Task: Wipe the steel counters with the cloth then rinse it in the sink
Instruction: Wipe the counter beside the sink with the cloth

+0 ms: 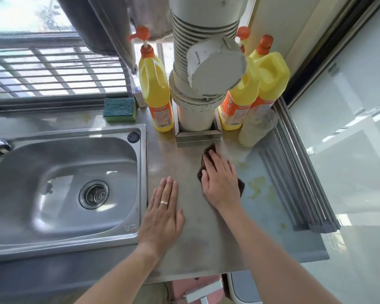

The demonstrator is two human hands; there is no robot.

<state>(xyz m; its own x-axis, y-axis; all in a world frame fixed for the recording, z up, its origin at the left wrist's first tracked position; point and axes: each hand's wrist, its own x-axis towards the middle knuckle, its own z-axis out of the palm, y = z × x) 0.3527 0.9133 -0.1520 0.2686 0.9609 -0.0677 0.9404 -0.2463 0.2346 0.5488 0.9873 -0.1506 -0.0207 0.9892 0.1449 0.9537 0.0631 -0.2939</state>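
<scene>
Steel counter beside a window, running from sink on the left to a ribbed drying rack on the right. Grey vent pipe rising at the back, flanked by yellow detergent bottles, a clear plastic cup and a blue-green sponge. Yellowish stains spread over the steel just right of the cloth, apparently not yet wiped.

Right hand pressed flat on the brown cloth, fingers extended rather than clenched, pinning the cloth to the counter just in front of the pipe's base. Left hand resting palm down on bare steel near the sink's rim, fingers released, grasping nothing, a ring on one finger.

Wiping step clearly in hand; rinsing not yet begun, sink dry-looking and empty. Next move likely calling for a sweep rightward across the stains, firm pressure, steering clear of the cup and bottles so nothing tips.
</scene>
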